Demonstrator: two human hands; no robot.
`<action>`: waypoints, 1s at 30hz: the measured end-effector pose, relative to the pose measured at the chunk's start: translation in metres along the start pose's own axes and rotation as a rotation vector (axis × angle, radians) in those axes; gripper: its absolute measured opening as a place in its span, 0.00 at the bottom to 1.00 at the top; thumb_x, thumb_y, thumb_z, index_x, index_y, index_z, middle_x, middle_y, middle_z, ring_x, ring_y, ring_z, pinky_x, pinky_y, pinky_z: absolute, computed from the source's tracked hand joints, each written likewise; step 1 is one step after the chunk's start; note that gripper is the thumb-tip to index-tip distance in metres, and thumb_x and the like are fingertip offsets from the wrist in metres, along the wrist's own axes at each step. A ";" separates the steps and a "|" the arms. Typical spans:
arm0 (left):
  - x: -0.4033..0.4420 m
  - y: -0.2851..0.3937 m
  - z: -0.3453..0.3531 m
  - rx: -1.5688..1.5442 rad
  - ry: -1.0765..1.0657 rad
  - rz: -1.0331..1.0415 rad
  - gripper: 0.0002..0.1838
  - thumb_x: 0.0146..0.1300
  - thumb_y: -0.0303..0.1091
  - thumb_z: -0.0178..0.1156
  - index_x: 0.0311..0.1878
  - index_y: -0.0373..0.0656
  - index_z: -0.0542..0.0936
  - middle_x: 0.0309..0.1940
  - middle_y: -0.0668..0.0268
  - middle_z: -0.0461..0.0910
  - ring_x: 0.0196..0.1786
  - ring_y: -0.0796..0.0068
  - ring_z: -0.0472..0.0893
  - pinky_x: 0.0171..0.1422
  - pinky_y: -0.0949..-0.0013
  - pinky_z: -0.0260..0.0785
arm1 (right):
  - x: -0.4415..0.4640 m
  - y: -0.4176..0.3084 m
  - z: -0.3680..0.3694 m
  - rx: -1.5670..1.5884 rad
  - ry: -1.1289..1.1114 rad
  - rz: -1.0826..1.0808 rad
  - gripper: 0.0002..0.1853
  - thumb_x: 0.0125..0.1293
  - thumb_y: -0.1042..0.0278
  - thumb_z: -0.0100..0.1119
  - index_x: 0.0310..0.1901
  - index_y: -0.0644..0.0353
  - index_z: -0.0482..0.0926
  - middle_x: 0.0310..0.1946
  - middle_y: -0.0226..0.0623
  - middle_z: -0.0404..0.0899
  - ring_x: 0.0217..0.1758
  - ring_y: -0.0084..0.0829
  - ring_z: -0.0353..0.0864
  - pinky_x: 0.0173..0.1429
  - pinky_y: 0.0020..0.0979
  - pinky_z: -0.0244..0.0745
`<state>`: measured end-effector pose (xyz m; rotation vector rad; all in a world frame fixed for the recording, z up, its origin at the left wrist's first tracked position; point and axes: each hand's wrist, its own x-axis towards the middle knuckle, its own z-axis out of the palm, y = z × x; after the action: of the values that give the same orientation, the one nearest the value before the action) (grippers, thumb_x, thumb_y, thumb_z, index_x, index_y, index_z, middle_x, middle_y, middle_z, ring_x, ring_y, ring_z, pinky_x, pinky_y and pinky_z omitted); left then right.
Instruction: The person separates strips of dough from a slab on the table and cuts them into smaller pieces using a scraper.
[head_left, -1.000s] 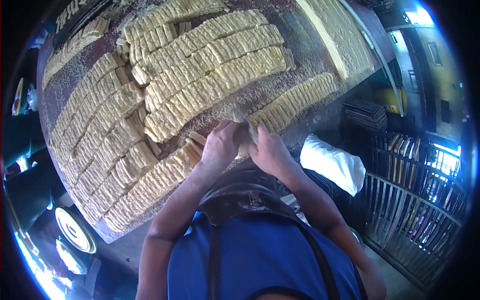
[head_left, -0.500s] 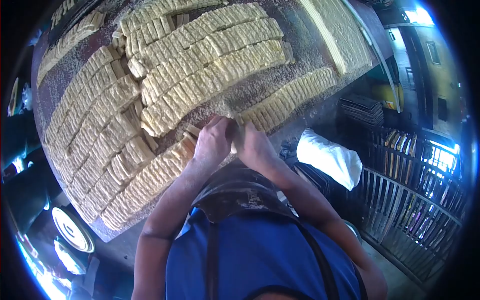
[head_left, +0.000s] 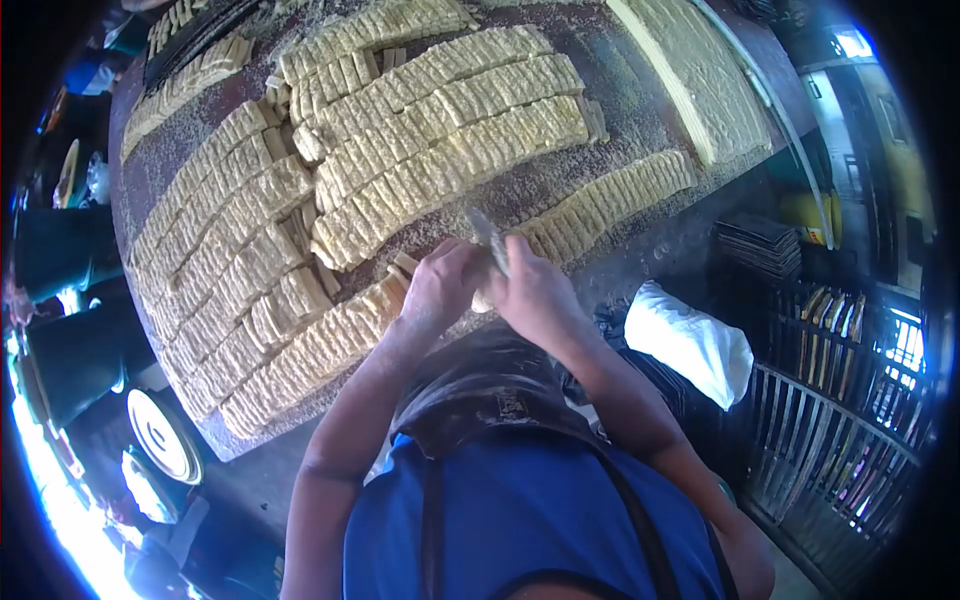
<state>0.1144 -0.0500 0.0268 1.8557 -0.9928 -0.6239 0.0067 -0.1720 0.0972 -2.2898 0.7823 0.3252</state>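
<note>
My right hand [head_left: 537,297] is closed around a knife [head_left: 487,232], its grey blade pointing up and to the left over the floured table. Close beside it, my left hand [head_left: 438,290] has its fingers curled in, and what they hold is hidden. Both hands are at the table's near edge, in a gap in the front row of cut dough strips [head_left: 335,335]. A bit of pale dough [head_left: 482,301] shows between them. To the right of the knife, that row continues as more cut dough [head_left: 610,205].
Several rows of cut dough [head_left: 450,145] cover the table [head_left: 640,120]. A long dough slab [head_left: 700,85] lies at the far right, beside a pale curved rail [head_left: 775,105]. Off the right edge are a white sack [head_left: 690,345], stacked dark trays [head_left: 757,250] and a barred rack [head_left: 825,420].
The view has shifted, so the table appears slightly lower and farther right. The knife blade shows more clearly and is tilted to the left. Both hands stay close together at the same gap.
</note>
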 end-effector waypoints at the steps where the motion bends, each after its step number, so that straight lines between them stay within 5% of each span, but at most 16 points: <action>1: 0.001 -0.002 -0.001 -0.002 -0.002 0.010 0.11 0.59 0.22 0.66 0.46 0.33 0.82 0.42 0.54 0.84 0.45 0.57 0.87 0.50 0.62 0.79 | -0.007 -0.002 -0.010 -0.002 0.010 0.003 0.17 0.71 0.63 0.56 0.53 0.64 0.65 0.34 0.59 0.82 0.38 0.61 0.85 0.41 0.55 0.80; 5: -0.007 -0.006 -0.004 -0.036 -0.007 -0.017 0.14 0.58 0.22 0.68 0.48 0.34 0.83 0.45 0.55 0.84 0.47 0.60 0.88 0.53 0.63 0.81 | -0.045 -0.001 -0.008 -0.069 0.118 -0.017 0.17 0.71 0.62 0.55 0.53 0.64 0.65 0.29 0.59 0.81 0.36 0.62 0.84 0.40 0.56 0.80; 13: -0.011 -0.016 -0.006 -0.050 0.019 -0.011 0.14 0.56 0.22 0.68 0.47 0.32 0.83 0.47 0.52 0.84 0.48 0.58 0.88 0.52 0.63 0.81 | -0.072 -0.029 0.010 -0.035 0.052 0.170 0.17 0.71 0.64 0.55 0.53 0.62 0.64 0.35 0.60 0.82 0.39 0.64 0.83 0.45 0.60 0.76; 23: -0.008 -0.019 -0.009 -0.054 0.011 -0.001 0.12 0.57 0.22 0.67 0.45 0.35 0.83 0.41 0.55 0.85 0.45 0.58 0.88 0.49 0.62 0.81 | -0.002 -0.008 0.043 0.017 0.053 0.097 0.16 0.68 0.66 0.59 0.49 0.64 0.64 0.33 0.61 0.82 0.39 0.63 0.84 0.46 0.59 0.77; 30: -0.011 -0.018 -0.013 -0.071 0.035 0.021 0.10 0.56 0.21 0.65 0.42 0.35 0.84 0.42 0.54 0.85 0.44 0.57 0.88 0.49 0.61 0.81 | -0.042 -0.019 0.017 0.064 0.152 0.062 0.17 0.68 0.65 0.58 0.49 0.65 0.64 0.27 0.62 0.81 0.37 0.64 0.83 0.44 0.60 0.77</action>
<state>0.1245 -0.0299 0.0166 1.7857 -0.9538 -0.6046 -0.0152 -0.1306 0.1130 -2.2524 0.9283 0.1531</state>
